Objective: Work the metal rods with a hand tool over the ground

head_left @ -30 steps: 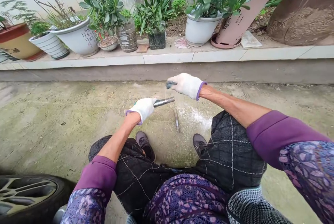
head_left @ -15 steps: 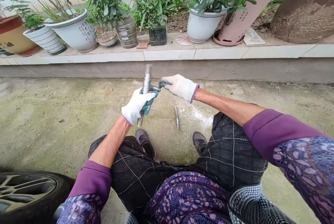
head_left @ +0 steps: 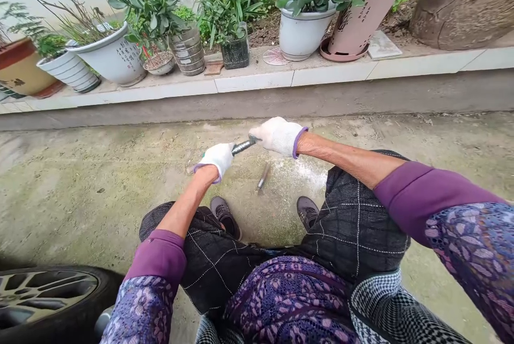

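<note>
One wire-wound rod (head_left: 242, 147), left hand (head_left: 217, 160) clasping, right hand (head_left: 278, 135) curled against it

Open concrete (head_left: 80, 199) leftward, tiled ledge (head_left: 257, 81) ahead, wheel (head_left: 56, 301) lower left, short rod (head_left: 263, 177) beyond shoes (head_left: 222, 208), height unclear

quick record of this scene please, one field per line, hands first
left hand: white glove, gripping a coil-wrapped rod
right hand: white glove, fingers at the rod's far end, exact grip unclear
second rod: below the hands in view, slanted; lying or hanging, can't tell
feet: two dark shoes, set apart on the ground
ahead: ledge with a row of potted plants
lower left of view: wheel
</note>
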`<action>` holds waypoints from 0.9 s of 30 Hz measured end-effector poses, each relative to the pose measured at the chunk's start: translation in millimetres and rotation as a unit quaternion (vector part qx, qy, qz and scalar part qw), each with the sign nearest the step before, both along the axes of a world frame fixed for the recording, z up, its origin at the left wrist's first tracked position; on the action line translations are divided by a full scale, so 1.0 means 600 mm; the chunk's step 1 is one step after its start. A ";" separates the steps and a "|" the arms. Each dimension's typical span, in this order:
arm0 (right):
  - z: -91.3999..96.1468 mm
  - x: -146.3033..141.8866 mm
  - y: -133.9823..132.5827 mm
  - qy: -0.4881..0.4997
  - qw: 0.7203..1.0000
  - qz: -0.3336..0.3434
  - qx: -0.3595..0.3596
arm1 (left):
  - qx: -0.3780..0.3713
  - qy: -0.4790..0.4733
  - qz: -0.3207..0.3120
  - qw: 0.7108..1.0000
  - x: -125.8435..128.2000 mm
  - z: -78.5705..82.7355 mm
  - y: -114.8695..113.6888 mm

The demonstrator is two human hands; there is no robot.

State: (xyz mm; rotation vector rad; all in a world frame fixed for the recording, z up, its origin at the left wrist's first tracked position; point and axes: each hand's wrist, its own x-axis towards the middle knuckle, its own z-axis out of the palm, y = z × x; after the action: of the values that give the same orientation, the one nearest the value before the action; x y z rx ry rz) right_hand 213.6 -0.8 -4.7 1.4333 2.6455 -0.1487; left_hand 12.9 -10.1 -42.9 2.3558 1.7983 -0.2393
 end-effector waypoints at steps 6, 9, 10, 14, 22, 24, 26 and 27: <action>0.013 0.018 0.025 0.044 0.999 -0.016 -0.027 | -0.038 0.034 -0.086 0.995 0.013 0.009 -0.017; 0.012 0.017 0.033 0.103 0.992 -0.011 -0.074 | -0.022 0.038 -0.117 0.992 0.009 0.031 -0.031; 0.009 0.014 0.034 0.116 0.989 -0.008 -0.088 | -0.014 0.034 -0.114 0.993 0.007 0.041 -0.037; -0.013 -0.006 0.027 0.133 0.985 0.025 -0.108 | 0.006 0.017 -0.062 0.998 -0.001 0.071 -0.048; -0.030 -0.045 -0.011 0.049 0.997 0.009 -0.064 | 0.064 0.019 0.031 0.997 -0.036 0.062 -0.002; -0.028 -0.049 -0.017 0.024 0.998 0.007 -0.057 | 0.059 0.034 0.038 0.997 -0.039 0.051 0.008; -0.028 -0.051 -0.022 -0.001 0.998 0.016 -0.056 | 0.058 0.043 0.032 0.997 -0.038 0.040 0.014; -0.028 -0.052 -0.024 -0.013 0.998 0.021 -0.058 | 0.059 0.046 0.028 0.997 -0.037 0.034 0.016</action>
State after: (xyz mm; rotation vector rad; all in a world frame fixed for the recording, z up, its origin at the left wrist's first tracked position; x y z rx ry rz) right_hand 182.4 -15.4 -21.6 1.3345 2.5968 -0.2711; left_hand -9.2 -0.4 -22.5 2.4048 1.9690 -0.2434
